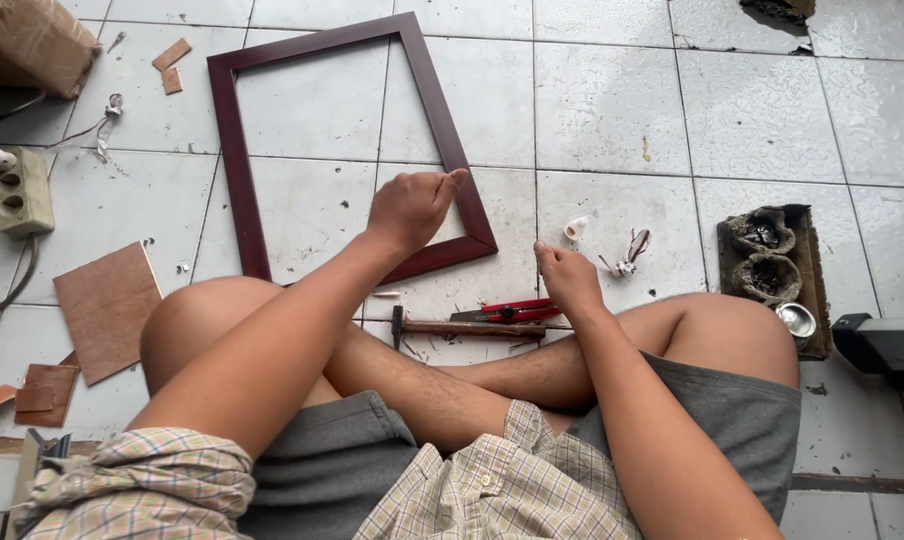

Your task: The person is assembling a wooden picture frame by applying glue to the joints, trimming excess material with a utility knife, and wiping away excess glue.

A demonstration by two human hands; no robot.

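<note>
A dark red wooden picture frame (234,150) lies flat on the white tiled floor (612,110) in front of my crossed legs. My left hand (410,205) rests on the frame's near right side, thumb on the rail. My right hand (566,276) hovers just right of the frame's corner with fingertips pinched together; whether it holds something small I cannot tell. A hammer (467,327) and a red utility knife (512,312) lie on the floor just behind my right hand, near my shins.
A power strip (20,192) with cable sits at the left. Brown board pieces (107,308) lie at the lower left. A small white object (576,228) and a twisted wrapper (632,250) lie beyond my right hand. A dark tray with a metal cup (797,320) stands at the right.
</note>
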